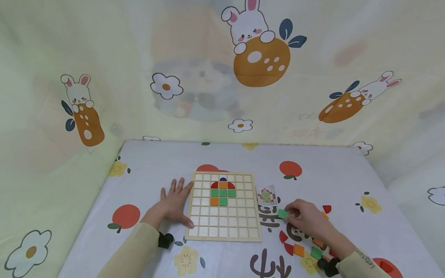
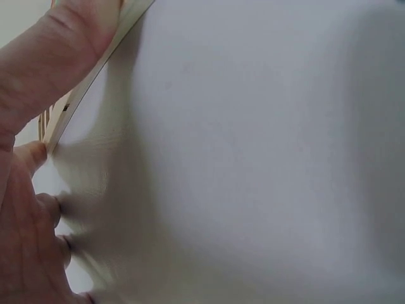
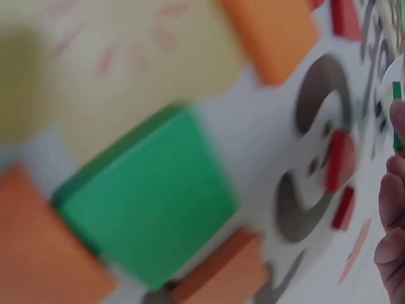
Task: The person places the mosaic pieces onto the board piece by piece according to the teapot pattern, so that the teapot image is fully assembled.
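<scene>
Right hand (image 1: 306, 219) pinches green square tile (image 1: 282, 214)
Likely light, stiff; grip edges. Outspread left hand (image 1: 173, 205) touches grid board (image 1: 223, 221) at nine o'clock.

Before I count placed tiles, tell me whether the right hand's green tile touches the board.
Apart: the head view shows tablecloth between the green tile and the board.

The pale square wooden grid board (image 1: 223, 221) looks matt, the green square wood-or-plastic tile (image 3: 149, 199) smooth, the white fruit-printed bench cloth (image 1: 156, 166) matt.
</scene>
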Tool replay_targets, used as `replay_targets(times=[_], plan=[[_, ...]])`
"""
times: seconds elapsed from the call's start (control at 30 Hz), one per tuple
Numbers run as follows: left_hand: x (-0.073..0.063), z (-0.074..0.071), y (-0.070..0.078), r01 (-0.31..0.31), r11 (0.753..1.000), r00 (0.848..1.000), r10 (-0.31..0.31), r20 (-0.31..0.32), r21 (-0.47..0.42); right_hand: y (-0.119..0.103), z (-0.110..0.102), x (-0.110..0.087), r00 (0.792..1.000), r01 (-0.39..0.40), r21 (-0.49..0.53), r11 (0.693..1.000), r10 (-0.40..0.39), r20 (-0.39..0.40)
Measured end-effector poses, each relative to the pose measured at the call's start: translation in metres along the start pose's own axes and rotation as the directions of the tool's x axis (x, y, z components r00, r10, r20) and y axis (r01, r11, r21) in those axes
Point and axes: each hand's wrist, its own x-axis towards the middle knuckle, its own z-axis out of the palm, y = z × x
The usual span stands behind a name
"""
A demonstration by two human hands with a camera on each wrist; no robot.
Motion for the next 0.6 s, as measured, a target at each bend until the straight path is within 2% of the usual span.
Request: replay_targets(times=[0.13,0.33,0.6], plan=[[0.001,0.002,-0.001,-0.006,1.000,1.000,0.006,-0.005,0.002,0.014,0.001,0.000,0.997,-0.075,0.005,0.997,0.075,0.000],[0.004,0.004,-0.003,-0.007,1.000,1.000,0.007,-0.008,0.007,0.023,0.002,0.003,0.996,-0.091,0.007,0.996,0.091,-0.015],[0.003,0.003,-0.002,-0.002,1.000,1.000,0.002,-0.010,0.004,0.021,-0.001,0.004,0.994,-0.112,0.018,0.994,0.112,-0.011]])
